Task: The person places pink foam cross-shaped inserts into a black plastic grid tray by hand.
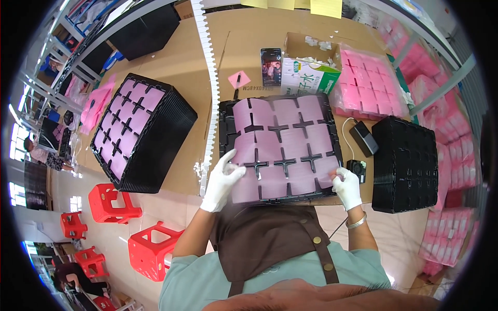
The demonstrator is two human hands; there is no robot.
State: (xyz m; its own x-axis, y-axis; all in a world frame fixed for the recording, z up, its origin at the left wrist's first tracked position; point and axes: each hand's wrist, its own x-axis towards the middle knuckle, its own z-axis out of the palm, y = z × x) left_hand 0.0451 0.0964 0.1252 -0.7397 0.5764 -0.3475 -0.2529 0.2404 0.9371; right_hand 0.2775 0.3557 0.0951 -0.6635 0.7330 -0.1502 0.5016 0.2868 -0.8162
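A pink cut-out sheet (pixel 270 140) lies over a black plastic tray (pixel 224 140) in front of me, with the tray's cross-shaped ribs showing through its slots. The sheet bulges in places and its near left corner hangs past the tray's edge. My left hand (pixel 223 181), in a white glove, is at the sheet's left edge, thumb and forefinger apart. At the near right corner my right hand (pixel 346 187), also gloved, has its fingers curled together on the sheet's edge.
On the left stands a stack of black trays (pixel 161 129) topped with pink; another black stack (pixel 404 166) is at right. Behind the tray are a phone (pixel 271 67), a cardboard box (pixel 311 72) and bagged pink sheets (pixel 365 83). A small black device (pixel 357 168) sits near my right hand.
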